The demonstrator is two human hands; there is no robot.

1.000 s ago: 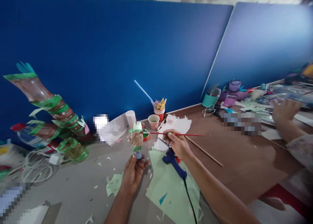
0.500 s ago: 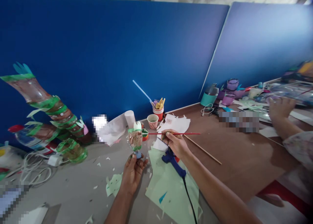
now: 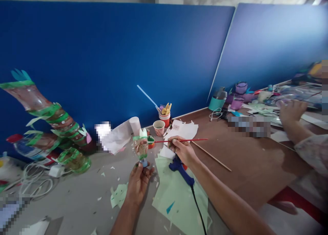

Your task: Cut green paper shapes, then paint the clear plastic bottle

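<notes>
My left hand (image 3: 140,180) is closed around the pale blue cap end of a small upside-down bottle piece (image 3: 140,147), painted brown with green bands and topped by a white paper petal shape. In my right hand (image 3: 182,148) is a thin red paintbrush (image 3: 193,140), pinched and held level. Its tip points left, close to the painted bottle piece; I cannot tell whether it touches. Behind the tip sits a small tub of green paint (image 3: 150,141). Beneath my right hand a blue glue gun (image 3: 182,171) lies on light green paper (image 3: 176,197).
Taller painted bottle shapes (image 3: 64,122) and white cables (image 3: 36,180) stand at left. Near the blue partition (image 3: 115,57) are a paper cup (image 3: 159,128) and a red-white cup of tools (image 3: 164,119). A wooden stick (image 3: 211,155) lies at right, where another person's hand (image 3: 292,110) works.
The view has shifted slightly. The brush tip has drawn a little away to the right of the bottle piece's edge. Both hands keep the same hold.
</notes>
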